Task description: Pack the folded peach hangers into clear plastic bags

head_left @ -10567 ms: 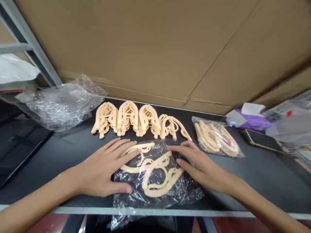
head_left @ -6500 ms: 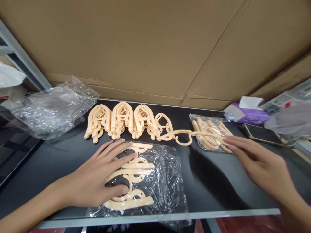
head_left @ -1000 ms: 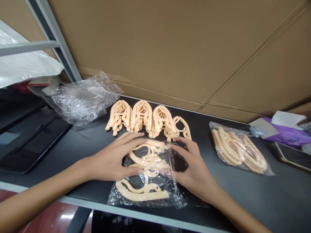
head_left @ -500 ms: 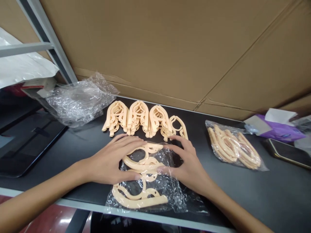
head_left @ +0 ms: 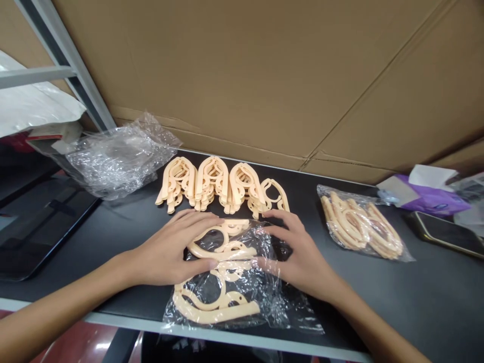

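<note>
Two hands lie flat on one clear, crinkly plastic bag [head_left: 272,302] of peach curved plastic pieces [head_left: 215,312] at the near edge of the black table [head_left: 434,302]. My left hand [head_left: 170,252] and right hand [head_left: 302,257] press it with fingers spread, clasping nothing. I judge it light and slippery, with stiff pieces inside; the film edge is the best place to pinch it. Beyond lie loose peach stacks [head_left: 212,184] and a second filled bag [head_left: 359,227]. I can read no writing.

Crinkly glossy clear plastic bag [head_left: 260,297] on matt black table [head_left: 416,302].

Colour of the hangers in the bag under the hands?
Hangers are pale peach; head view shows it.
</note>
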A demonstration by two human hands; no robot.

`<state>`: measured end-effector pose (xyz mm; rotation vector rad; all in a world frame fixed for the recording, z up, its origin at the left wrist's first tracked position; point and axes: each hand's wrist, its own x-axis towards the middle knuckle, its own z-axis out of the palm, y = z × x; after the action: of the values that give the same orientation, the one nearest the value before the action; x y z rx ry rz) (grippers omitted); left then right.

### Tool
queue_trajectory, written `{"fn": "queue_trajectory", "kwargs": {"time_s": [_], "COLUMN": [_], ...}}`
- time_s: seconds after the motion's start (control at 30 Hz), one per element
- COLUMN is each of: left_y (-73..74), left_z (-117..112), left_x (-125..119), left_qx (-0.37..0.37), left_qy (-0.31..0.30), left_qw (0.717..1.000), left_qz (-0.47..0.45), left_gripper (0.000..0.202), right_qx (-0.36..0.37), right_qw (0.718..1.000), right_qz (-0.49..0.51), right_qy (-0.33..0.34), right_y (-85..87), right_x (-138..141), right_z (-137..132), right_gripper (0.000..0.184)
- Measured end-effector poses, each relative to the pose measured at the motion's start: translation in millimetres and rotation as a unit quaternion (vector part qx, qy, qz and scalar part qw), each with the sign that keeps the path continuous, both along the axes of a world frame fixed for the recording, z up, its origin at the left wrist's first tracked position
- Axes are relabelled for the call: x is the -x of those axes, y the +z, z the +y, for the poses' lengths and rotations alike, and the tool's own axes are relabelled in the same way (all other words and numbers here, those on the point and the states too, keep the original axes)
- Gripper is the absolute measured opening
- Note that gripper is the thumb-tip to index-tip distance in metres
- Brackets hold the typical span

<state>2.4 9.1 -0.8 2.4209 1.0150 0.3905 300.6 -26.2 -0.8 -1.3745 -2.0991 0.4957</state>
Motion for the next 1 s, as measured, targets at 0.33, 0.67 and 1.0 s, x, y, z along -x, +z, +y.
{"fn": "queue_trajectory", "kwargs": {"time_s": [0.33, 0.67, 1.0], "left_y": [-0.1, -2.1, -1.7], "left_z": [-1, -1, -1], "left_x": [1, 3, 3], "left_qx": [-0.021, -0.024, -0.027], "left_qy": [0.006, 0.003, 0.0], "left_qw": [1.0, 1.0, 1.0], "left_qz": [0.011, 0.011, 0.013], "left_gripper": [0.059, 0.059, 0.059], "right_qx": [-0.085, -0.071, -0.049], "right_qw": [0.988, 0.976, 0.954], "right_qz": [-0.089, -0.188, -0.23], "right_qy": [-0.097, -0.087, -0.185], "right_y": [2.8, -1.2, -6.8], "right_x": [-30, -39, -57], "right_z": [37, 40, 44], "right_gripper": [0.025, 0.032, 0.049]}}
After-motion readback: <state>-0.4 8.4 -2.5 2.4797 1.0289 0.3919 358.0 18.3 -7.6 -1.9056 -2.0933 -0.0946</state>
